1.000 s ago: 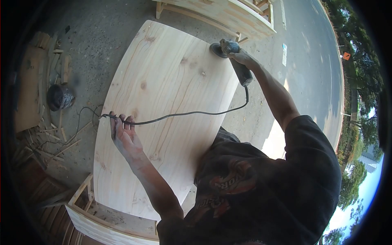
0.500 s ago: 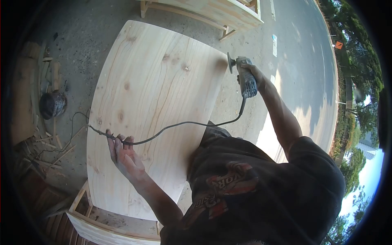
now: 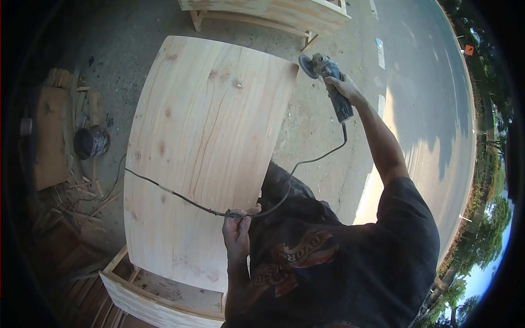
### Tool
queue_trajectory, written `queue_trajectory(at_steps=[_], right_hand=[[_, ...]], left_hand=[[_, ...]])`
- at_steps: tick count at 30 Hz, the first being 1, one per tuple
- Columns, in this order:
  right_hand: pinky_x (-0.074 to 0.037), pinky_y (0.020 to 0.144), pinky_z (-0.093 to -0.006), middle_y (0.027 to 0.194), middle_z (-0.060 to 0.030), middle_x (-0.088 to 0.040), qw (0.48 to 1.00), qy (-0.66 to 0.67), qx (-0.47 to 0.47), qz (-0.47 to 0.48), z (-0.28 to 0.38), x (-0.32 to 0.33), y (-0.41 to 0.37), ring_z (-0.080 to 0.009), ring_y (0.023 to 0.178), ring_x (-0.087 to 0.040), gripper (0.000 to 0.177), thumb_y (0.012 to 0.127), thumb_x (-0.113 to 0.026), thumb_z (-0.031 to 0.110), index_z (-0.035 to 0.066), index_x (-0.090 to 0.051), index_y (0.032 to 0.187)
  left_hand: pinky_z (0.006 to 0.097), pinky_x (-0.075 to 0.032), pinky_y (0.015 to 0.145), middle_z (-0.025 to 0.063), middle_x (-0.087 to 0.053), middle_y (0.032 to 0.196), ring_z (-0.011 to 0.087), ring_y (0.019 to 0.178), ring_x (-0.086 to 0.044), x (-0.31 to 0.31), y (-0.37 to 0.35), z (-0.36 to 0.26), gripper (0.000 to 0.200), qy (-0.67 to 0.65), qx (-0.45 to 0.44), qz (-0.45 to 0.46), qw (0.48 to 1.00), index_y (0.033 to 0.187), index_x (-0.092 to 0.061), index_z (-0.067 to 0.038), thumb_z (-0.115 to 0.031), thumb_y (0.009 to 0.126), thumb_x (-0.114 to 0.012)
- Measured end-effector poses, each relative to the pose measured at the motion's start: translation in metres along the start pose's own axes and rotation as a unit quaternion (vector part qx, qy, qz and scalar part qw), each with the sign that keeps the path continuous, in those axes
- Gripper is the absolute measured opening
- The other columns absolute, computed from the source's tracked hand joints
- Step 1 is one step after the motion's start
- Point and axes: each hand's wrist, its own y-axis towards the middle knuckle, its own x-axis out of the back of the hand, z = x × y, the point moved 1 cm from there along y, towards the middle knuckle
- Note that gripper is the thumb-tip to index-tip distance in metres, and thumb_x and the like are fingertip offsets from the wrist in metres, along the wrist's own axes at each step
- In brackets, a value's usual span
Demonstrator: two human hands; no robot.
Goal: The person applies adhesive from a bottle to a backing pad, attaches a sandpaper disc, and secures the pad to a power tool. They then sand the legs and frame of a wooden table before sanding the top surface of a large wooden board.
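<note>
My right hand is closed around the body of a dusty angle grinder, holding it beyond the upper right corner of a pale wooden panel. The grinder's round disc is tilted and close to that corner; contact cannot be made out. From the grinder's tail a black power cord loops down and runs across the panel. My left hand grips this cord near the panel's lower right edge, next to my dark shirt. Knots and grain show on the panel's surface.
Another wooden piece on legs stands at the top. A wooden frame shows below the panel. To the left are a dark bucket, a brown board and scattered wood scraps. A road runs along the right.
My left hand has moved right, off the middle of the panel and closer to my body, drawing the cord along. The grinder has turned, its disc now showing more of its face.
</note>
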Motion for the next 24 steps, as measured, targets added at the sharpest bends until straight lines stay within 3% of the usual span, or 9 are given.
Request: queue_trajectory(at_steps=[1, 3, 5, 6, 9, 18, 24], right_hand=[[-0.057, 0.067, -0.0342, 0.094, -0.0071, -0.068, 1.0, 0.007, 0.006, 0.008, 0.002, 0.001, 0.013, -0.0171, 0.074, -0.068, 0.044, 0.087, -0.073, 0.036, 0.004, -0.063, 0.116], [-0.056, 0.081, -0.0373, 0.106, -0.0113, -0.071, 0.986, -0.16, 0.047, 0.026, 0.008, 0.006, 0.028, -0.0212, 0.089, -0.07, 0.059, 0.083, -0.073, 0.044, 0.003, -0.064, 0.125], [-0.054, 0.087, -0.0387, 0.111, -0.0135, -0.071, 0.979, -0.178, 0.089, 0.035, 0.014, 0.01, 0.055, -0.0239, 0.097, -0.07, 0.065, 0.082, -0.074, 0.045, 0.003, -0.062, 0.129], [-0.052, 0.094, -0.0401, 0.115, -0.0157, -0.071, 0.973, -0.197, 0.109, 0.044, 0.002, 0.008, 0.054, -0.0266, 0.105, -0.069, 0.07, 0.08, -0.074, 0.047, 0.003, -0.061, 0.133], [-0.05, 0.099, -0.0414, 0.121, -0.019, -0.07, 0.968, -0.223, 0.095, 0.07, 0.005, 0.016, 0.053, -0.0295, 0.114, -0.066, 0.075, 0.08, -0.074, 0.048, 0.002, -0.059, 0.137], [-0.053, 0.089, -0.0496, 0.106, -0.0281, -0.071, 0.963, -0.206, 0.172, 0.018, -0.044, 0.0, 0.036, -0.0433, 0.1, -0.07, 0.07, 0.083, -0.071, 0.049, -0.002, -0.053, 0.128], [-0.052, 0.083, -0.0549, 0.1, -0.0293, -0.07, 0.967, -0.207, 0.15, 0.008, -0.056, -0.027, 0.006, -0.0492, 0.095, -0.069, 0.067, 0.085, -0.07, 0.046, 0.0, -0.047, 0.128]], left_hand=[[0.0481, -0.043, 0.113, 0.0237, -0.072, 0.118, 0.0307, 0.122, -0.066, -0.01, 0.004, 0.006, 0.01, -0.006, 0.012, -0.004, 1.0, 0.113, -0.051, -0.007, -0.001, 0.105, -0.053], [0.0443, -0.043, 0.114, 0.0248, -0.072, 0.12, 0.0314, 0.123, -0.066, -0.028, 0.006, 0.015, 0.009, 0.025, 0.018, -0.012, 0.999, 0.112, -0.051, -0.007, -0.001, 0.105, -0.053], [0.0436, -0.043, 0.113, 0.0247, -0.072, 0.119, 0.0307, 0.123, -0.065, -0.045, 0.022, 0.026, 0.009, 0.092, 0.002, -0.028, 0.995, 0.113, -0.051, -0.007, -0.002, 0.105, -0.053], [0.0433, -0.044, 0.112, 0.0253, -0.071, 0.12, 0.0303, 0.123, -0.065, -0.052, 0.026, 0.035, 0.009, 0.052, 0.002, -0.05, 0.997, 0.113, -0.05, -0.007, -0.002, 0.106, -0.052], [0.05, -0.044, 0.113, 0.0262, -0.068, 0.121, 0.0331, 0.123, -0.064, -0.066, 0.037, 0.036, 0.014, 0.047, 0.003, -0.09, 0.995, 0.115, -0.051, -0.009, 0.0, 0.104, -0.051], [0.0519, -0.044, 0.113, 0.0273, -0.068, 0.122, 0.0353, 0.123, -0.065, -0.077, 0.027, 0.022, 0.014, 0.044, -0.017, -0.106, 0.993, 0.115, -0.053, -0.01, -0.003, 0.103, -0.055], [0.0512, -0.043, 0.114, 0.0274, -0.069, 0.122, 0.035, 0.124, -0.064, -0.075, -0.002, 0.03, 0.014, 0.072, 0.007, -0.107, 0.992, 0.115, -0.052, -0.01, -0.003, 0.104, -0.054]])
